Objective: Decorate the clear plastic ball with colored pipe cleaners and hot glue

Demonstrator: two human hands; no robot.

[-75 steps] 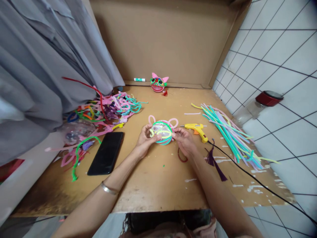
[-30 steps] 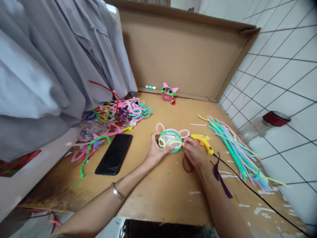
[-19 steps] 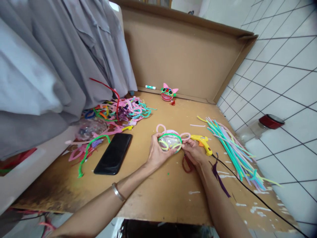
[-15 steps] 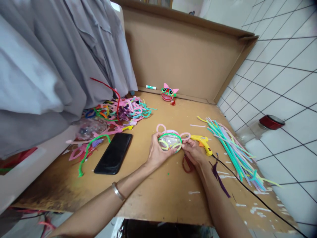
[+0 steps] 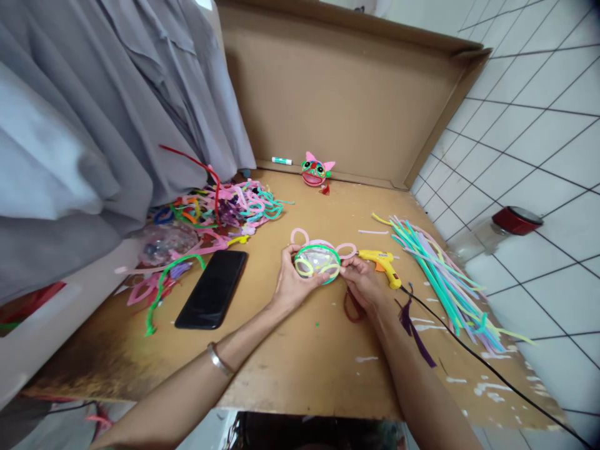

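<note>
Over the middle of the table, both hands hold a small clear plastic craft piece (image 5: 317, 257) edged with green pipe cleaner. It carries pink loops at its upper corners and pale yellow loops low on its face. My left hand (image 5: 296, 282) grips its left side, the thumb lying along the lower edge. Fingers of my right hand (image 5: 360, 281) pinch its right edge, close to the pink loop. Just beyond that hand lies a yellow glue gun (image 5: 382, 264). A dark red cord loop (image 5: 352, 307) hangs or lies below the right hand; which, I cannot tell.
A black phone (image 5: 212, 289) lies left, by a heap of pipe cleaners (image 5: 234, 206). Straight pipe cleaners (image 5: 435, 275) lie right, near a red-lidded jar (image 5: 497, 231). A finished-looking animal face (image 5: 315, 172) and a glue stick (image 5: 282, 160) sit against the cardboard (image 5: 328, 94). The glue gun's cable (image 5: 462, 349) runs front right.
The view has shifted slightly, so most things sit a little further left. Both hands keep their hold on the craft piece, with hardly any other movement.
</note>
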